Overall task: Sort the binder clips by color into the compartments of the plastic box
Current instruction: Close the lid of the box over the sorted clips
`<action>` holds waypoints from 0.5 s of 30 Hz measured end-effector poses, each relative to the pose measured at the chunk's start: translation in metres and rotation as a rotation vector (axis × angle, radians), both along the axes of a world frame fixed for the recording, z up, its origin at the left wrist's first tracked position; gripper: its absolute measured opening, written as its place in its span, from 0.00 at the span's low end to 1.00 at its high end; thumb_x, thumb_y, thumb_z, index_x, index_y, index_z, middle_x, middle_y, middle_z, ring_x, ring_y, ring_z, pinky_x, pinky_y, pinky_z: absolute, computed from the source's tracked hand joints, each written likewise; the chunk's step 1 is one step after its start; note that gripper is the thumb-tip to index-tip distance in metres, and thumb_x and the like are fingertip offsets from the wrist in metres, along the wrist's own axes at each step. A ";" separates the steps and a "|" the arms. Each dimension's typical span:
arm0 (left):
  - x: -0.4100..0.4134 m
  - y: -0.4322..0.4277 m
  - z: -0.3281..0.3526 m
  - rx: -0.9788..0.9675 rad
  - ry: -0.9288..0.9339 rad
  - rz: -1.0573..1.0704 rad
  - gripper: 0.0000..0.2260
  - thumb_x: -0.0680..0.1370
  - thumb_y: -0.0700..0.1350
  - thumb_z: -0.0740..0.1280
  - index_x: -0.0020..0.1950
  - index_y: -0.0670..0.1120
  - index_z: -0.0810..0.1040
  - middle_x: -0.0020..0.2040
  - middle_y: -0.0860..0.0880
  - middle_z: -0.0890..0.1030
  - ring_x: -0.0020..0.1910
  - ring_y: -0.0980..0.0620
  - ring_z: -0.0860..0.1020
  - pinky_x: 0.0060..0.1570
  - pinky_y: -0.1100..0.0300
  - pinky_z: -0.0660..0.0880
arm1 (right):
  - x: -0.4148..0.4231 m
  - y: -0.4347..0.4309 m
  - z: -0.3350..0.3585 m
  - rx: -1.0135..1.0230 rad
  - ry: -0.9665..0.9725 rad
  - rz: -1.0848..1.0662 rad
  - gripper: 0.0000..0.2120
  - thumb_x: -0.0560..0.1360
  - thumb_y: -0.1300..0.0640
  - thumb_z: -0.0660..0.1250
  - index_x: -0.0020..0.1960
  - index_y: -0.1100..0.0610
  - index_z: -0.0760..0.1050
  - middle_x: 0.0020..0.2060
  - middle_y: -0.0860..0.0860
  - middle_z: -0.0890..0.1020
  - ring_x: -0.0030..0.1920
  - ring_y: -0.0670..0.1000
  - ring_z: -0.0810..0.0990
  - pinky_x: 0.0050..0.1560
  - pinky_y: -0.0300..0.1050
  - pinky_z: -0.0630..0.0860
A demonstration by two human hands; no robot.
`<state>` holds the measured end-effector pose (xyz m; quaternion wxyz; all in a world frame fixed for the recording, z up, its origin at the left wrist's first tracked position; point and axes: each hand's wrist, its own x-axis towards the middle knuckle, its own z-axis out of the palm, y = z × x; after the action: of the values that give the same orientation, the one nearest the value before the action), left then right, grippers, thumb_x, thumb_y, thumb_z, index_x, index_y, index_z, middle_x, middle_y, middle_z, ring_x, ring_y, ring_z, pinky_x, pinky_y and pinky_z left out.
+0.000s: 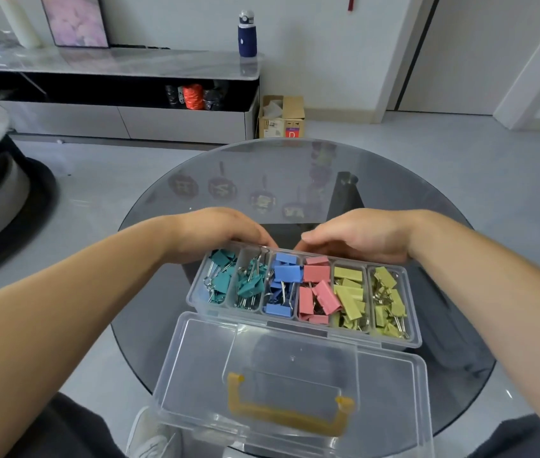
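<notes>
Two hands at the far rim of the plastic box (192, 294) on the glass bench (262, 173). The left hand (219, 233) domes over the rim, fingers hidden behind it; its grip cannot be told. The right hand (358, 236) lies beside it, fingers nearly straight, holding nothing. Just nearer than the hands, sorted binder clips (283, 272) fill the compartments: teal under the left hand, then blue, pink, and yellow-green under the right wrist.

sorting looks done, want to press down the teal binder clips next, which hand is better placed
Left. The left hand is at the clear plastic box's far rim behind the teal binder clips; the right hand is behind the pink clips and yellow-green clips.
</notes>
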<state>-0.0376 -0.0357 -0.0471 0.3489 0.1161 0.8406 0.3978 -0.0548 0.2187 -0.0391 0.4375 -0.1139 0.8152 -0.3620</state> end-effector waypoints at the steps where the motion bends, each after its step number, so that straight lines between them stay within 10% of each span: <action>1: 0.000 -0.003 -0.001 0.000 -0.021 -0.041 0.15 0.80 0.55 0.61 0.57 0.54 0.85 0.56 0.51 0.86 0.56 0.50 0.84 0.59 0.48 0.77 | 0.000 0.003 0.003 0.028 0.022 0.019 0.19 0.83 0.43 0.56 0.60 0.51 0.82 0.51 0.51 0.88 0.52 0.50 0.87 0.52 0.46 0.80; 9: 0.009 -0.042 0.005 -0.195 -0.064 0.035 0.17 0.72 0.68 0.62 0.54 0.63 0.81 0.52 0.57 0.86 0.52 0.54 0.84 0.51 0.50 0.82 | 0.035 0.065 0.009 0.045 -0.162 -0.085 0.28 0.76 0.31 0.55 0.60 0.47 0.83 0.58 0.54 0.84 0.49 0.63 0.86 0.46 0.59 0.84; 15: 0.018 -0.052 0.003 -0.131 -0.402 0.282 0.39 0.67 0.77 0.58 0.57 0.46 0.83 0.50 0.40 0.86 0.47 0.36 0.86 0.41 0.47 0.84 | 0.043 0.063 0.008 -0.194 -0.245 -0.345 0.30 0.75 0.31 0.56 0.66 0.52 0.72 0.55 0.66 0.84 0.49 0.74 0.83 0.48 0.65 0.82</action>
<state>-0.0196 -0.0878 -0.0442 0.4570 -0.1067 0.7862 0.4022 -0.0119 0.2819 -0.0314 0.4520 0.0303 0.7248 -0.5191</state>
